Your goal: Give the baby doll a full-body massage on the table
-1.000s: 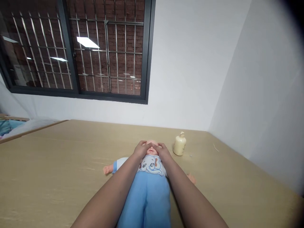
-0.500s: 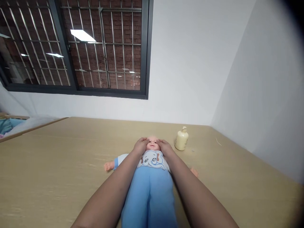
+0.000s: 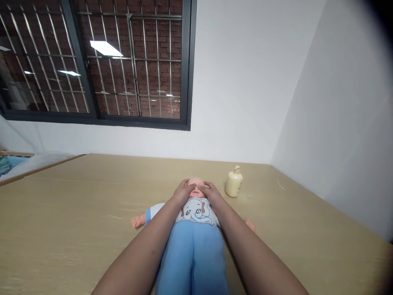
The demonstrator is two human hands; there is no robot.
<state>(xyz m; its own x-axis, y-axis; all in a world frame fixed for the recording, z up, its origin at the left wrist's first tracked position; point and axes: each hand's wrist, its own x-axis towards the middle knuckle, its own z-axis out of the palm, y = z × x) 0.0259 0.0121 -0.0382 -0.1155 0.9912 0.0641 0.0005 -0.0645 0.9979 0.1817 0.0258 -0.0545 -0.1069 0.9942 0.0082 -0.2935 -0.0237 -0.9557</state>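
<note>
A baby doll point(image 3: 193, 246) lies on its back in the middle of the head view, in blue trousers and a white top with an elephant print. My left hand point(image 3: 183, 191) cups one side of the doll's head, its thumb across the face by the nose. On the other side my right hand point(image 3: 212, 193) holds the head the same way, thumb laid over the eye area. Both thumbs hide the doll's eyes; the mouth shows below them. My forearms pass over the doll's arms, whose hands stick out at either side.
A cream pump bottle point(image 3: 233, 183) stands on the wooden table point(image 3: 76, 213), right of the doll's head. Farther right lies a thin pale strand point(image 3: 281, 185). White walls and a barred window point(image 3: 135, 61) rise behind. Blue cloth point(image 3: 12, 163) shows at the far left.
Both thumbs have moved inward from the sides of the doll's face to beside its nose, covering the eyes. The view has shifted slightly.
</note>
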